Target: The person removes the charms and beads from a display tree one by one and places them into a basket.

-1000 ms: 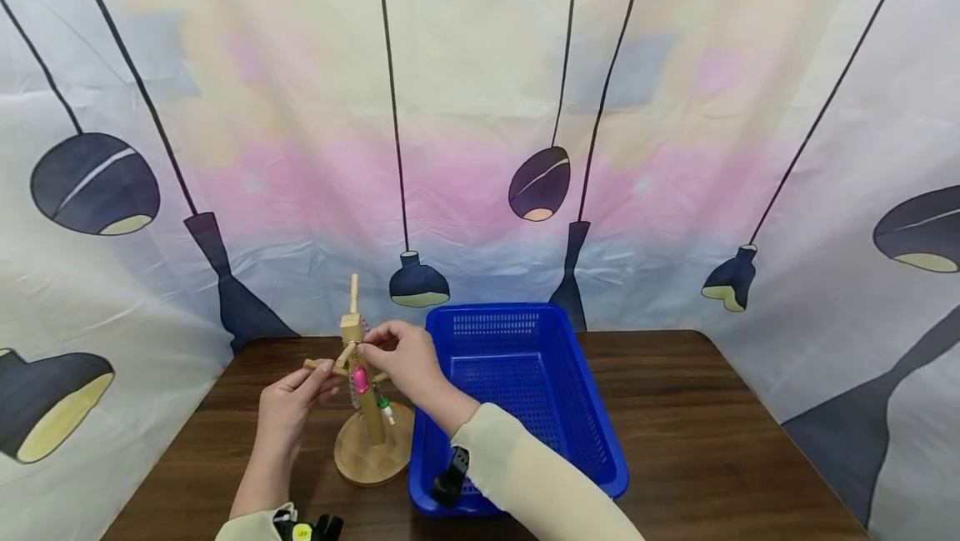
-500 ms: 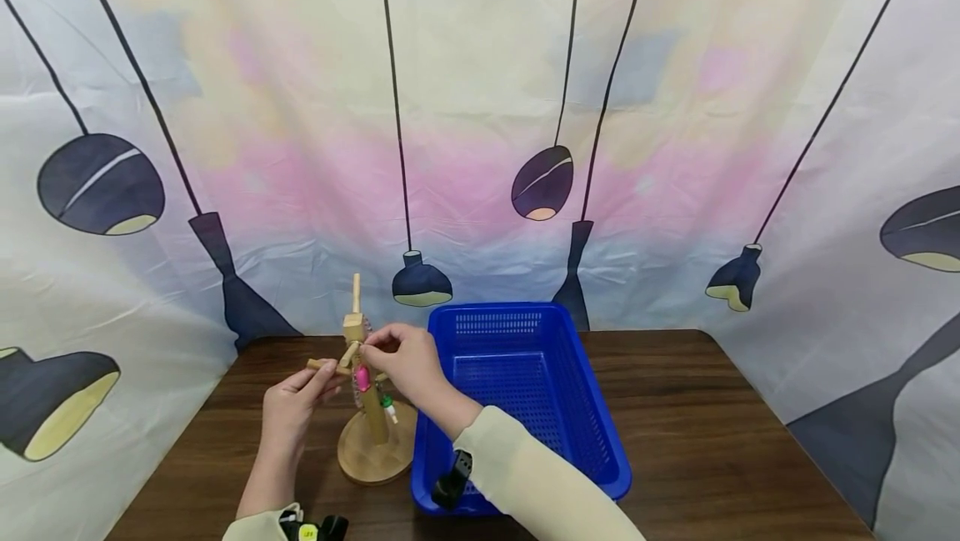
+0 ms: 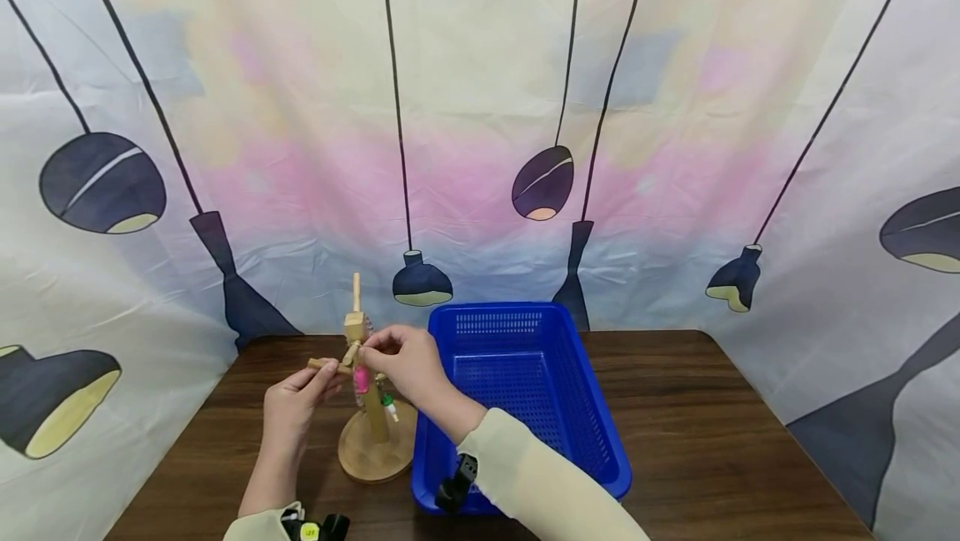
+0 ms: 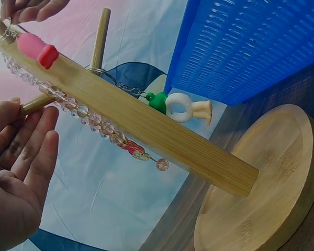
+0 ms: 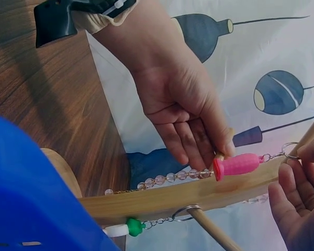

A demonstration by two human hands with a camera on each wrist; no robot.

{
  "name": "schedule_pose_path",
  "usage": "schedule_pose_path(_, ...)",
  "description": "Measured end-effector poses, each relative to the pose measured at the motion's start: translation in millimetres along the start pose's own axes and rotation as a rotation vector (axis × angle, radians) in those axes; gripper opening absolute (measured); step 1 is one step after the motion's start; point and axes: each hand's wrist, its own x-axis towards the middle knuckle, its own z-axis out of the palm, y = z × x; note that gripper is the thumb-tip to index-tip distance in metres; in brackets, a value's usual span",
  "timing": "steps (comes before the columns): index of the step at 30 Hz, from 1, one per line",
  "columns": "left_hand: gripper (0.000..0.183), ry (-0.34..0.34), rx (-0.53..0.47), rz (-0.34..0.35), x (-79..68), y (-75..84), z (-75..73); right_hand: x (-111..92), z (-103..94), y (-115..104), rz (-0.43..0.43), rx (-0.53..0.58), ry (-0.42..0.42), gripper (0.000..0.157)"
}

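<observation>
A wooden jewellery stand [image 4: 209, 164] with side pegs and a round base rises on the left of the table in the head view. My left hand [image 3: 291, 408] pinches the end of one side peg [image 4: 37, 103] between thumb and fingers. On the stand's other side, my right hand [image 3: 408, 366] pinches the metal ring [image 5: 289, 150] of a pink keychain [image 5: 238, 164]. That ring is around an upper peg, with the pink charm dangling against the post. A pinkish beaded bracelet [image 4: 97, 120] hangs along the post. From another peg hangs a green and white keychain [image 4: 180, 107].
Right beside the stand sits a blue plastic basket [image 3: 592, 391] with perforated walls, under my right forearm. The dark wooden table [image 3: 705, 433] meets a printed cloth backdrop [image 3: 480, 107] at its far edge.
The pink keychain has turned slightly on its ring at the post. Both hands keep nearly the same place and grip, while the head view has shifted a little.
</observation>
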Motion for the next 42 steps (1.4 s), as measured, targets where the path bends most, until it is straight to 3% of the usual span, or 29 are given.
schedule_pose_path(26,0.035,0.009,-0.007,0.041,-1.8,-0.1,2.1,-19.5,-7.9,-19.2,-0.019,0.103,-0.075,0.013)
schedule_pose_path(42,0.036,0.003,0.036,0.046,-4.3,3.4,2.3,-25.9,-18.6,-26.5,-0.05,-0.007,-0.116,0.013)
